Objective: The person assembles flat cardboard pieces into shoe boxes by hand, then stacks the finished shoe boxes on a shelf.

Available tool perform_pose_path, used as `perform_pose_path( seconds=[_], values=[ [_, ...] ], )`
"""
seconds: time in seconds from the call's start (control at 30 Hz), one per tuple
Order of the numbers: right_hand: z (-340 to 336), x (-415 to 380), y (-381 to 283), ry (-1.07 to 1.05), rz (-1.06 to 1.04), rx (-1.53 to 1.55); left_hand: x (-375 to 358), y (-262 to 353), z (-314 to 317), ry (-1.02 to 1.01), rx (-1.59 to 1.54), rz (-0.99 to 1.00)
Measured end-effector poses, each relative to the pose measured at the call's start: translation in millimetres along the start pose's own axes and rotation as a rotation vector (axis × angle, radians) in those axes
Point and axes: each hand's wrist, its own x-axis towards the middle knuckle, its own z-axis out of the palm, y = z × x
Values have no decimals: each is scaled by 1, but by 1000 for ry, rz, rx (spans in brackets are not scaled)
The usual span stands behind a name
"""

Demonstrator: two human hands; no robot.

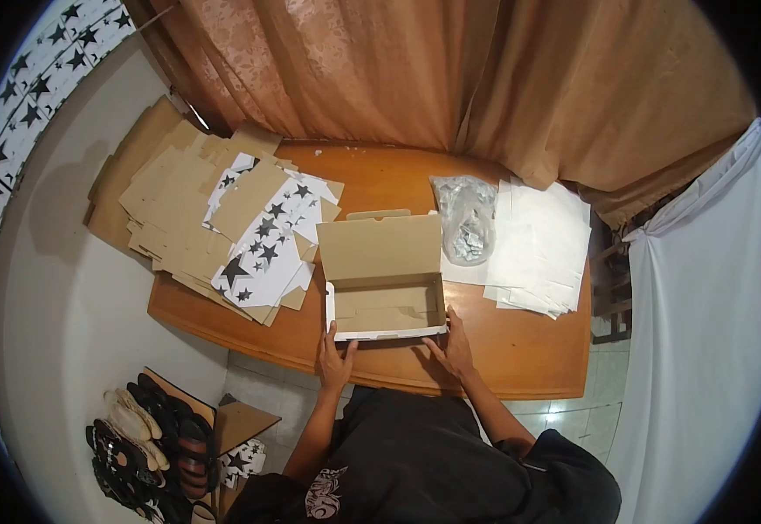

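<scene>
An open cardboard box (386, 307), brown inside with white outer edges, sits near the front edge of the table. Its lid (380, 248) stands raised at the back, with a tuck flap along the top. My left hand (336, 363) grips the box's front left corner, fingers on the side and thumb at the front. At the front right corner, my right hand (456, 349) holds the box the same way. Nothing lies inside the box apart from its folded cardboard panels.
Flat cardboard blanks (175, 196), some star-printed, are piled at the left of the wooden table (380, 179). A clear plastic bag (466, 218) of small silvery pieces lies beside white paper sheets (539, 249) on the right. Shoes (149, 437) stand on the floor at lower left.
</scene>
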Motion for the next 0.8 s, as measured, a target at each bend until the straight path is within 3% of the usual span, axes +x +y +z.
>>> perform_pose_path(
  seconds=[0.13, 0.33, 0.4, 0.43, 0.5, 0.57, 0.63, 0.7, 0.73, 0.8],
  values=[
    [-1, -2, -16, -18, -19, -171, 7, -2, -4, 18, 40, 64],
    [11, 4, -15, -10, 257, 15, 16, 16, -21, -98, 63, -80],
    [5, 7, -23, 31, 87, -457, 21, 12, -23, -104, 46, -57],
    [-2, 14, -42, 38, 87, -464, 25, 14, -23, -112, 24, -35],
    [-14, 25, -77, 72, -22, -794, 34, 18, -26, -165, 64, -91],
    [-5, 37, -83, 60, -58, -657, 42, 19, -28, -218, 112, -153],
    [10, 53, -89, 50, -87, -513, 48, 17, -29, -204, 168, -48],
    [28, 71, -91, -429, 256, -196, 52, 23, -36, -248, 135, -72],
    [47, 76, -77, -419, 268, -197, 54, 27, -38, -281, 103, -100],
    [96, 91, -22, -815, 457, -486, 52, 20, -37, -272, 116, -24]
  ],
)
